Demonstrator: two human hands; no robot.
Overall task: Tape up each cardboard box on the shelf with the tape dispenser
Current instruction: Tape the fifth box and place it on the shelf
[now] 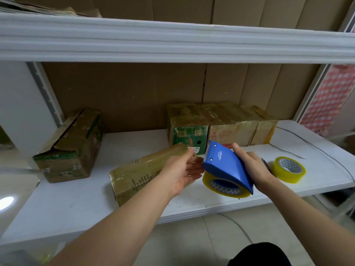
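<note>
My right hand (251, 166) grips a blue tape dispenser (224, 166) loaded with a yellowish tape roll (226, 187), held just above the white shelf (134, 204). My left hand (182, 169) is open, fingers straight, its fingertips at the dispenser's toothed front edge and over the right end of a flat cardboard box (142, 173) wrapped in clear tape. An open-flapped green-printed box (71, 146) lies at the left. At the back stand a taped green-fronted box (187, 125) and a wider taped box (242, 125).
A spare roll of yellowish tape (289, 168) lies on the shelf right of my right hand. A thin wire (307, 143) runs along the shelf's right side. A white shelf beam (172, 43) hangs overhead. Cardboard sheets line the back.
</note>
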